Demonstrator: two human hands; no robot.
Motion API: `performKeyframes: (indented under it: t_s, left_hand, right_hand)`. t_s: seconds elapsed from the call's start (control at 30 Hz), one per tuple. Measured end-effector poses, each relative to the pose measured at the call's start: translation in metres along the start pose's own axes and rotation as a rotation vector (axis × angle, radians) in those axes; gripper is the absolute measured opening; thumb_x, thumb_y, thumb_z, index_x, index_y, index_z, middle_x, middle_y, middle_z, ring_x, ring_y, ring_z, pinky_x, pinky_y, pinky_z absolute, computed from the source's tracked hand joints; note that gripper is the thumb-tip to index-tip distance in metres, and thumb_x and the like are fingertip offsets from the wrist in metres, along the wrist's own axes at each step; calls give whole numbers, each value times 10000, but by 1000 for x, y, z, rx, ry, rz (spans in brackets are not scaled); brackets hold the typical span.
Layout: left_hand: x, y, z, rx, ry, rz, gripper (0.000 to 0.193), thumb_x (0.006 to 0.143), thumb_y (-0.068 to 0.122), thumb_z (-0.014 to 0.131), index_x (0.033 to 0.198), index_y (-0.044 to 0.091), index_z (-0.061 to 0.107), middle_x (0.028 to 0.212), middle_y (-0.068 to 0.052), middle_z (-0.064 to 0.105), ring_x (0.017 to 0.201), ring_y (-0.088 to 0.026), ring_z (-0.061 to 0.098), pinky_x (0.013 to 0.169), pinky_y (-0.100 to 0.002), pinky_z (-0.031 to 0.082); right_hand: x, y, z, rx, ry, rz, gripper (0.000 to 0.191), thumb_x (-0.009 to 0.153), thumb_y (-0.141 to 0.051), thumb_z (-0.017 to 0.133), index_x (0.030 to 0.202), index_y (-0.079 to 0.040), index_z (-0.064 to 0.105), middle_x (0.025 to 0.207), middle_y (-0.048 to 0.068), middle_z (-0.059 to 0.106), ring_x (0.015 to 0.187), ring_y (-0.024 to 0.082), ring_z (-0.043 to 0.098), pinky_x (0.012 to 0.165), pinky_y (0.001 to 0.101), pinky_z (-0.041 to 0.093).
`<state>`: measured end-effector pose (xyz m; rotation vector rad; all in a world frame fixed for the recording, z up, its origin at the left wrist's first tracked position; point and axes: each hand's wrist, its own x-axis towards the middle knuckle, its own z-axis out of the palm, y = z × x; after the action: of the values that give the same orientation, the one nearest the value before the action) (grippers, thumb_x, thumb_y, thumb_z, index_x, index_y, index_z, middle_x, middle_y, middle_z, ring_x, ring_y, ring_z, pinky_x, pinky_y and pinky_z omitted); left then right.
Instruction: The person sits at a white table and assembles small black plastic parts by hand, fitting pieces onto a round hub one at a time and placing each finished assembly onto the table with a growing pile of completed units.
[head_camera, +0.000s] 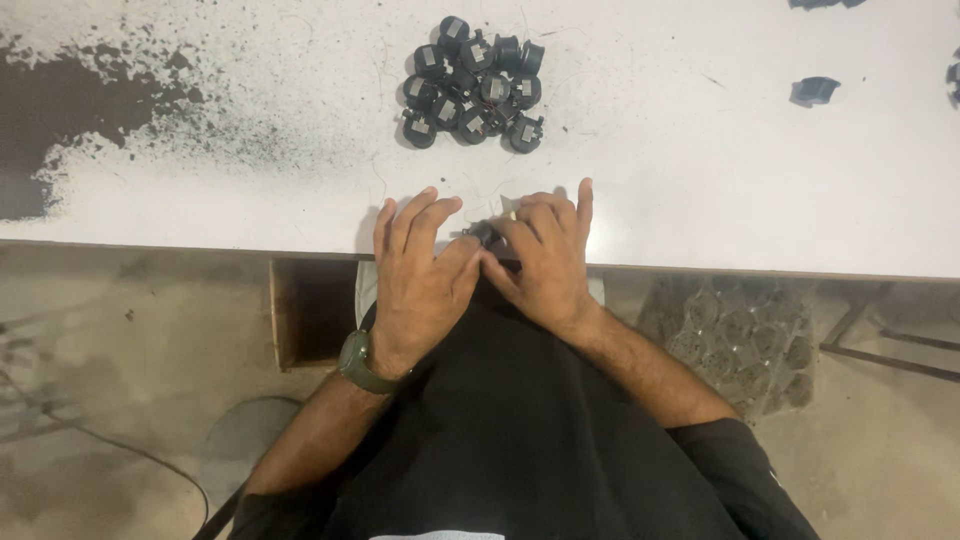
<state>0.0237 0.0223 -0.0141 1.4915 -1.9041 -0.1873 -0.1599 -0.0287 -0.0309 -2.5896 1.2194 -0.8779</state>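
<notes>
My left hand (420, 275) and my right hand (545, 260) meet at the near edge of a white table (250, 200). Together they pinch a small black part (487, 236) between thumbs and fingertips; most of it is hidden by my fingers. My other fingers are spread out over the table edge. A green watch (358, 366) sits on my left wrist. A pile of several small black round parts with grey faces and thin wires (472, 85) lies on the table straight ahead of my hands.
A dark worn patch (60, 110) marks the table's left side. One loose black piece (815, 91) lies at the right, more dark parts at the top right edge. Below the table are a brown box (310, 310) and a grey moulded tray (740, 335).
</notes>
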Motion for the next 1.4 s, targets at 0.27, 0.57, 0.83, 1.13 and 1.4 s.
performKeyframes:
  t_s: [0.27, 0.57, 0.83, 1.13, 1.4]
  left_hand:
    - [-8, -11, 10, 51, 3, 2, 113, 882, 130, 800, 975, 108, 739, 1337, -98, 583, 1396, -299, 475, 1224, -606, 262]
    - [-15, -16, 17, -66, 22, -8, 272, 854, 223, 834, 1064, 87, 728, 1353, -114, 571, 1371, -318, 477, 1204, -612, 240]
    - [-17, -13, 19, -22, 62, -11, 153, 902, 160, 804, 1036, 132, 736, 1343, -67, 589, 1364, -285, 503, 1232, -591, 256]
    - [-15, -14, 18, -87, 71, -44, 198, 874, 146, 814, 1052, 113, 736, 1329, -72, 592, 1346, -289, 516, 1220, -594, 265]
    - [-16, -16, 21, -82, 55, -32, 192, 870, 125, 812, 1043, 112, 729, 1334, -61, 588, 1341, -289, 525, 1222, -601, 263]
  right_hand:
    - [-3, 3, 0, 7, 11, 19, 418, 797, -261, 901, 1107, -75, 691, 1152, 103, 557, 1223, 331, 493, 1211, 731, 147]
    - [-26, 7, -10, 279, 52, -86, 301, 870, 9, 768, 1137, -28, 633, 1068, 83, 664, 1172, 302, 620, 1290, 644, 149]
    - [-23, 6, 0, 303, 24, -59, 284, 824, 14, 786, 1062, -46, 643, 1007, 93, 659, 1173, 299, 632, 1276, 617, 210]
    - [-17, 4, 1, 288, 14, -61, 287, 824, 14, 781, 1065, -59, 646, 1006, 67, 670, 1208, 290, 628, 1272, 624, 222]
    - [-17, 6, -1, 302, 12, -63, 277, 822, 13, 786, 1051, -76, 659, 1005, 71, 677, 1181, 281, 650, 1263, 622, 261]
